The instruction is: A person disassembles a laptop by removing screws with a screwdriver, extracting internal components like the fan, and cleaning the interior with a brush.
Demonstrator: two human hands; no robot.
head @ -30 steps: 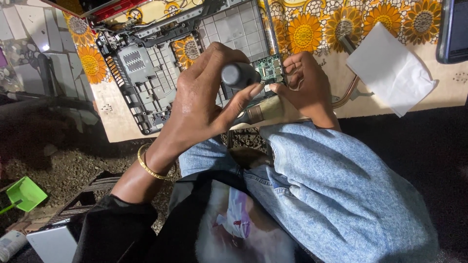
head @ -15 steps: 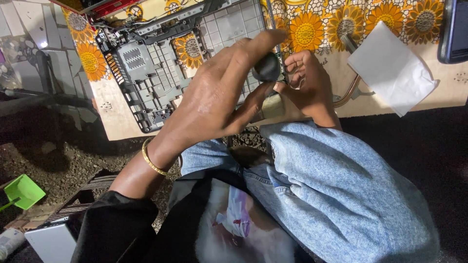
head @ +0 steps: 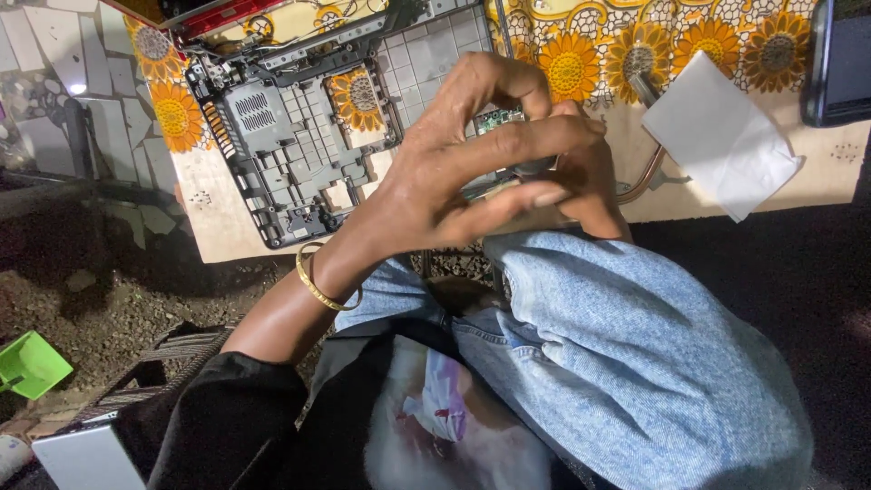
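A: Cloth?
B: Cream, orange-and-yellow sunflower print.
A: Laptop shell?
B: Dark grey plastic.
A: Circuit board?
B: Green.
A: Bangle?
B: Gold.
A: Napkin, jeans, scoop?
B: White; light blue; bright green.

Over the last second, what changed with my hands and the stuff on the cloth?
The left hand slid rightward over the dark cylindrical tool, which it now almost hides, its fingers spread across the right hand. A small green circuit board shows just above them. The grey laptop base, white paper and sunflower cloth stayed put.
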